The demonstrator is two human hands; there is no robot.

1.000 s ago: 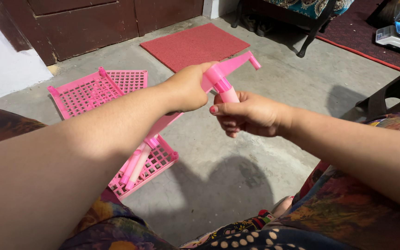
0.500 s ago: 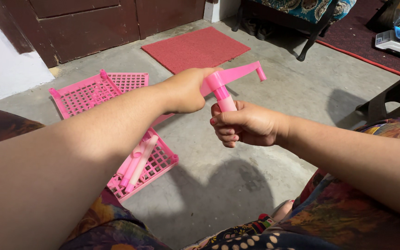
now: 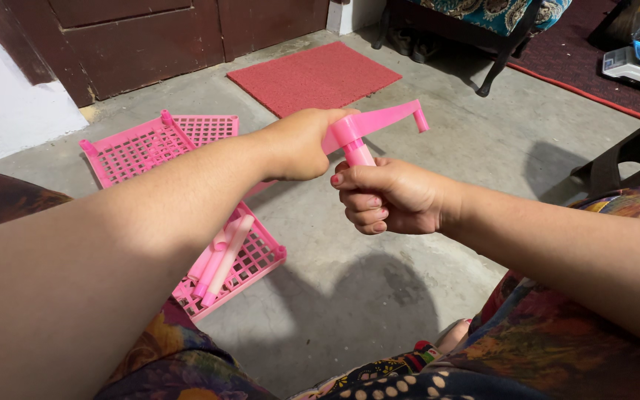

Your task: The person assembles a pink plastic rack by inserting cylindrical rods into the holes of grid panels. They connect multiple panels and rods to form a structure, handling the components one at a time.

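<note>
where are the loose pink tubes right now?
In the head view, the loose pink tubes lie lower left of centre on the near pink grid shelf on the concrete floor, partly hidden by the left forearm, below the left hand.

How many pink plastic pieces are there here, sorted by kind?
Pink lattice shelf panels on the floor: 2
Loose pink tubes lying on the nearer panel: 2
Pink tube in the right hand: 1
Pink frame piece in the left hand: 1
Total: 6

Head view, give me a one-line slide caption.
Left hand grips pink bar; right hand holds pink tube in its socket.
</note>
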